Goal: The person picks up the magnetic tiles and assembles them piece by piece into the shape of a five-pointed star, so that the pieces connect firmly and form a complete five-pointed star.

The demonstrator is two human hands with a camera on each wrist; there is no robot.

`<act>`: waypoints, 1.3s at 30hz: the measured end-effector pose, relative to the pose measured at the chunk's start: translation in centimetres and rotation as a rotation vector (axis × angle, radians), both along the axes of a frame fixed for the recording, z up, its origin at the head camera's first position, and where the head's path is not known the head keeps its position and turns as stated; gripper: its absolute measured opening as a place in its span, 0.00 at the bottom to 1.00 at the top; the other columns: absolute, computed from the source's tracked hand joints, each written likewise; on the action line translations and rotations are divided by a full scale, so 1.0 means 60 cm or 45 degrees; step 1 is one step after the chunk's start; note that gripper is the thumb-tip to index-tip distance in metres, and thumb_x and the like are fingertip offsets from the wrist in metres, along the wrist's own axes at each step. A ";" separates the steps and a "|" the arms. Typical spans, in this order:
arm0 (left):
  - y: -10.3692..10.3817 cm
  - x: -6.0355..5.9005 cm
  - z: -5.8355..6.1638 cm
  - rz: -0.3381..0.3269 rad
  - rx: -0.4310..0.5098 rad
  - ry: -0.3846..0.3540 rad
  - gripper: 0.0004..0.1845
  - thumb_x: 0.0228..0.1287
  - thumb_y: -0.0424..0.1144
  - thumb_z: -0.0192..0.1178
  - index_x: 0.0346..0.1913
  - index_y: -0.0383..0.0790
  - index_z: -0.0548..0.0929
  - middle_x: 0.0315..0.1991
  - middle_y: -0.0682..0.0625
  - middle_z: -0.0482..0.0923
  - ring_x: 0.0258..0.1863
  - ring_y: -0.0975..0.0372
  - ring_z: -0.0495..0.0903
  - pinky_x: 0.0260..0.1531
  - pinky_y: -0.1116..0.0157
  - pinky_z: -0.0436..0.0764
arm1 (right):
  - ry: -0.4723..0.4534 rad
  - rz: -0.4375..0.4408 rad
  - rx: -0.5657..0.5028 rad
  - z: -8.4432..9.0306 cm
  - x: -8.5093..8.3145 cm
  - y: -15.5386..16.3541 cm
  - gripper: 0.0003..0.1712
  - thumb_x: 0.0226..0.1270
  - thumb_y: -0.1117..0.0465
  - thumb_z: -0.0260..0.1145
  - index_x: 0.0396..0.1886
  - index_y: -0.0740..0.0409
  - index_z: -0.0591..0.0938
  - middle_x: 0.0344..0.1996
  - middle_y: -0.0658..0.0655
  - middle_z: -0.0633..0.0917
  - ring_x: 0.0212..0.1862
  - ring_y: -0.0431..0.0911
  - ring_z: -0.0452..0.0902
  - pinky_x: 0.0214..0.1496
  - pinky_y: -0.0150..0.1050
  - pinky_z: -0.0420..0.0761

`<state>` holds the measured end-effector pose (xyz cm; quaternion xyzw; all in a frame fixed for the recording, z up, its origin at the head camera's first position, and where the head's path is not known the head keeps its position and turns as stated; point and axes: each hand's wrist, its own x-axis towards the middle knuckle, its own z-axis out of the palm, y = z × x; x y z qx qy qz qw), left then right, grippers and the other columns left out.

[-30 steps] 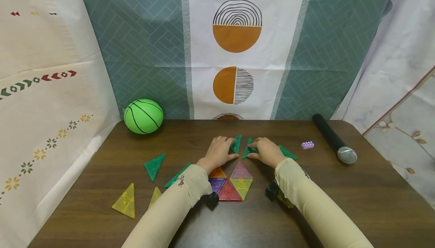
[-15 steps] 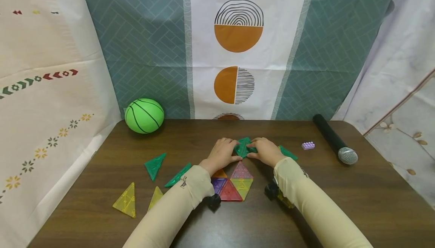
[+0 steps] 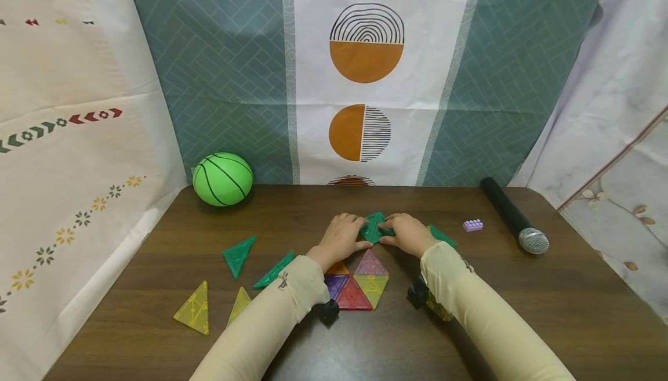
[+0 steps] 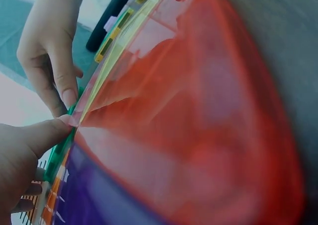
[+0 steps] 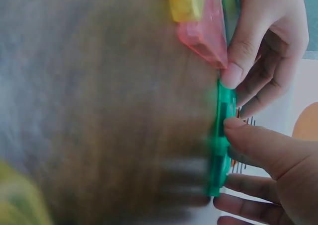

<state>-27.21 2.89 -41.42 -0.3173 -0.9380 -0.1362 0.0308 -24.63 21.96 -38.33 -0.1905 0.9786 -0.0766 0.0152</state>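
Two green triangle tiles stand upright and joined at the table's middle, just beyond a flat cluster of orange, pink, purple, red and yellow triangle tiles. My left hand pinches the left green tile and my right hand pinches the right one. In the left wrist view the red tile fills the frame, and my left thumb presses the green tile's edge. In the right wrist view my right thumb presses the green tile beside the pink tile.
Loose green triangles and yellow triangles lie at the left. Another green tile lies behind my right hand. A green ball sits back left; a purple brick and a black microphone lie at the right.
A second ago the two green tiles were held apart, one in each hand. The hands have brought them together, and they now touch at the middle.
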 end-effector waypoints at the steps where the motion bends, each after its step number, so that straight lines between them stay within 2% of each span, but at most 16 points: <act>1: -0.001 0.000 0.000 0.000 -0.003 -0.001 0.30 0.62 0.58 0.60 0.63 0.45 0.75 0.60 0.47 0.76 0.63 0.54 0.70 0.67 0.55 0.65 | -0.002 0.008 0.004 0.000 0.000 0.000 0.25 0.64 0.51 0.66 0.57 0.58 0.81 0.58 0.64 0.80 0.61 0.59 0.74 0.60 0.54 0.76; 7: -0.010 0.007 0.015 -0.024 0.025 0.026 0.31 0.62 0.57 0.61 0.63 0.43 0.74 0.60 0.46 0.75 0.63 0.53 0.70 0.67 0.55 0.66 | -0.018 0.024 -0.013 0.014 0.003 -0.001 0.27 0.64 0.51 0.66 0.59 0.59 0.79 0.59 0.65 0.78 0.61 0.60 0.73 0.61 0.54 0.75; 13: -0.023 0.018 0.051 -0.030 0.031 0.095 0.32 0.60 0.55 0.64 0.64 0.44 0.73 0.59 0.46 0.76 0.62 0.52 0.71 0.67 0.54 0.66 | 0.024 0.026 0.000 0.031 0.002 -0.005 0.28 0.64 0.51 0.67 0.60 0.61 0.78 0.60 0.65 0.77 0.61 0.60 0.73 0.62 0.54 0.75; 18: -0.044 0.031 0.087 -0.034 0.043 0.125 0.33 0.59 0.53 0.65 0.65 0.44 0.72 0.60 0.46 0.76 0.63 0.52 0.71 0.68 0.53 0.65 | 0.064 0.047 -0.062 0.051 0.006 -0.016 0.28 0.63 0.52 0.68 0.60 0.60 0.78 0.59 0.64 0.78 0.61 0.59 0.74 0.62 0.54 0.74; 29: -0.100 0.076 0.146 -0.114 0.127 0.231 0.34 0.58 0.53 0.66 0.65 0.44 0.72 0.60 0.46 0.76 0.62 0.52 0.72 0.68 0.52 0.64 | 0.073 0.086 -0.168 0.097 0.034 -0.061 0.29 0.64 0.51 0.67 0.62 0.58 0.77 0.61 0.62 0.76 0.64 0.58 0.71 0.66 0.54 0.70; 34: -0.131 0.097 0.161 -0.130 0.172 0.305 0.33 0.57 0.52 0.68 0.64 0.44 0.73 0.59 0.48 0.77 0.61 0.53 0.73 0.66 0.52 0.66 | 0.093 0.114 -0.203 0.110 0.050 -0.083 0.28 0.65 0.50 0.66 0.62 0.56 0.76 0.61 0.61 0.77 0.64 0.56 0.71 0.66 0.53 0.71; 39: -0.166 0.114 0.172 -0.134 0.177 0.363 0.33 0.55 0.51 0.70 0.63 0.43 0.74 0.57 0.48 0.78 0.59 0.53 0.75 0.64 0.52 0.69 | 0.121 0.167 -0.206 0.109 0.064 -0.109 0.27 0.65 0.49 0.66 0.61 0.54 0.77 0.59 0.58 0.78 0.63 0.53 0.73 0.65 0.50 0.73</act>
